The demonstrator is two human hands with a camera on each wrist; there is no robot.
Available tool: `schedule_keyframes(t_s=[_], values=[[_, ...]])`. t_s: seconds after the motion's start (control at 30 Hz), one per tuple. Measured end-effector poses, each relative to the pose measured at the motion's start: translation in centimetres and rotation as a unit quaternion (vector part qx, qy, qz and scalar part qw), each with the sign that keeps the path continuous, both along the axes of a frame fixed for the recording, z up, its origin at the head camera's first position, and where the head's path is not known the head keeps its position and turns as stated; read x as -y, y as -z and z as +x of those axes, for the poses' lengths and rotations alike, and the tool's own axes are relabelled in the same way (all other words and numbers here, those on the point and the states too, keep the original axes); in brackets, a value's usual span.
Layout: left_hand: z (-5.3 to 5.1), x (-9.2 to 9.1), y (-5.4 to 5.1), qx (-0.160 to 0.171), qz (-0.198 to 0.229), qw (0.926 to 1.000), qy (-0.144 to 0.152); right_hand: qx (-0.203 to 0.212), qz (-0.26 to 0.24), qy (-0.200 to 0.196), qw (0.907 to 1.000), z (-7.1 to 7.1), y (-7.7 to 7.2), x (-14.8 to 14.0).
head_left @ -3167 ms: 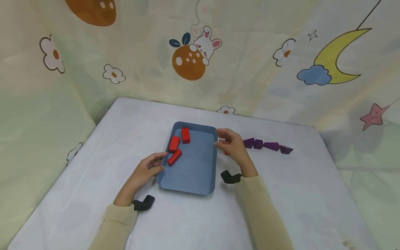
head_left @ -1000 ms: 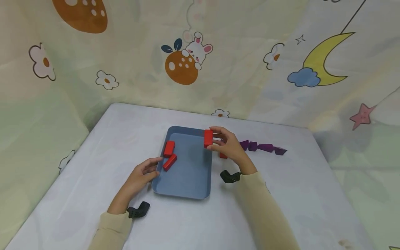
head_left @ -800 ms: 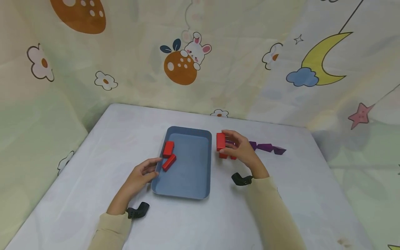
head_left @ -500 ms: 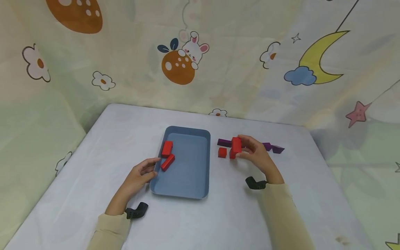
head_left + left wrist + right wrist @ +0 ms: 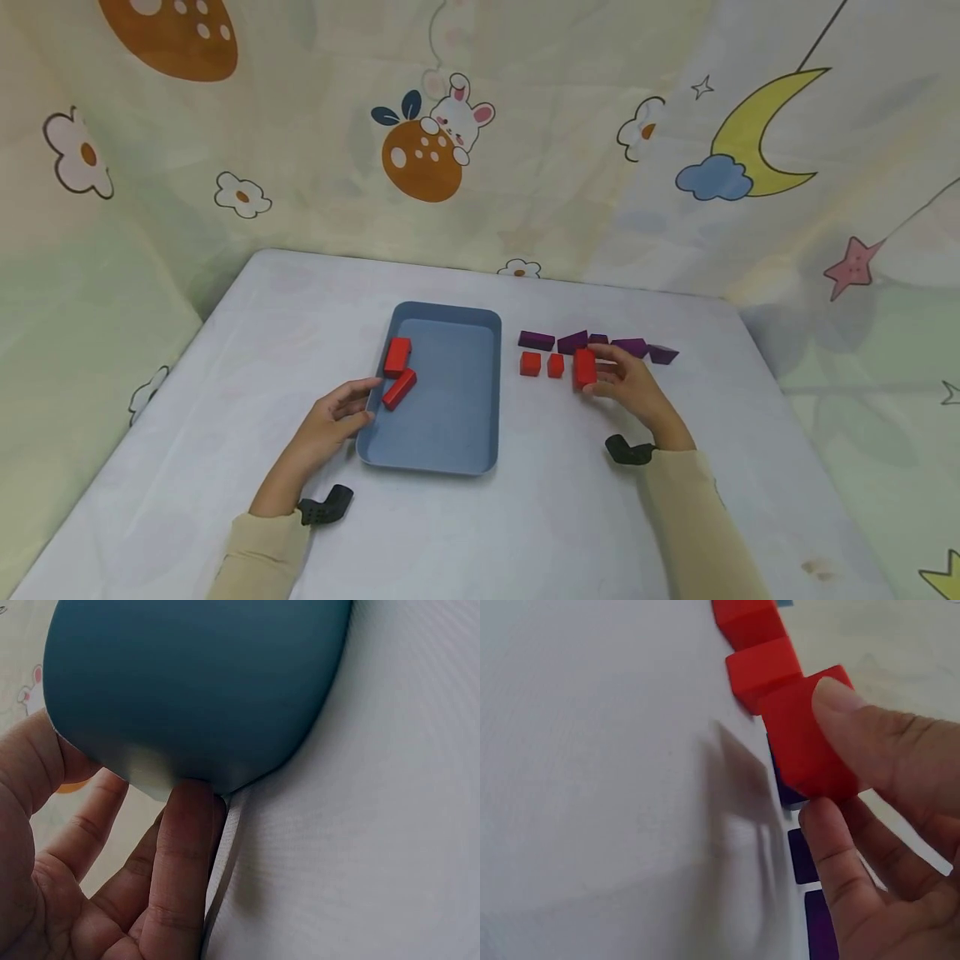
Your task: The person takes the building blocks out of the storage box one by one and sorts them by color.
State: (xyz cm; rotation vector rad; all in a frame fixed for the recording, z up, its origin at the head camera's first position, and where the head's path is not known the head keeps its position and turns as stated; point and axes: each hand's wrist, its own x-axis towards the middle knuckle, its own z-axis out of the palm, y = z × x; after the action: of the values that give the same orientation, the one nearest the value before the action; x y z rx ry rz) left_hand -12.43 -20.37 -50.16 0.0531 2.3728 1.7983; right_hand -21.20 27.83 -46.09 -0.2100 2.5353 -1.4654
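Note:
A red block (image 5: 584, 369) is pinched between the thumb and fingers of my right hand (image 5: 633, 390). It is at the right end of a row with two smaller red blocks (image 5: 530, 364); in the right wrist view the held block (image 5: 806, 739) shows close up, its contact with the table unclear. My left hand (image 5: 330, 425) grips the left edge of a blue-grey tray (image 5: 480, 457), fingertips against its outer wall (image 5: 195, 690), thumb tip hidden behind the rim. Inside the tray, two red blocks (image 5: 397, 357) lie along the left side.
Behind the red blocks, several purple blocks (image 5: 537, 340) form a row, partly hidden by my right hand. The white table (image 5: 540, 517) meets a cartoon-printed cloth (image 5: 300, 108) at the back. Each wrist bears a black camera mount (image 5: 327, 506).
My right hand has lifted a red block out of the tray, carried it right, and lowered it beside the other red blocks. The left hand keeps its place at the tray's edge.

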Motion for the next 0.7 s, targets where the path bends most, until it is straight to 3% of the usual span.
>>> schedule_keyframes(t_s=[0.33, 0.53, 0.7], values=[[0.1, 0.1, 0.0, 0.005, 0.009, 0.9999, -0.001, 0.008, 0.03, -0.013, 0.9994, -0.3, 0.8, -0.1], [0.2, 0.0, 0.0, 0.01, 0.005, 0.9999, -0.003, -0.004, 0.088, 0.017, 0.996, 1.0, -1.2, 0.5], [0.0, 0.0, 0.0, 0.012, -0.004, 0.9999, -0.006, -0.048, 0.088, 0.014, 0.9949, 1.8, -2.5, 1.9]])
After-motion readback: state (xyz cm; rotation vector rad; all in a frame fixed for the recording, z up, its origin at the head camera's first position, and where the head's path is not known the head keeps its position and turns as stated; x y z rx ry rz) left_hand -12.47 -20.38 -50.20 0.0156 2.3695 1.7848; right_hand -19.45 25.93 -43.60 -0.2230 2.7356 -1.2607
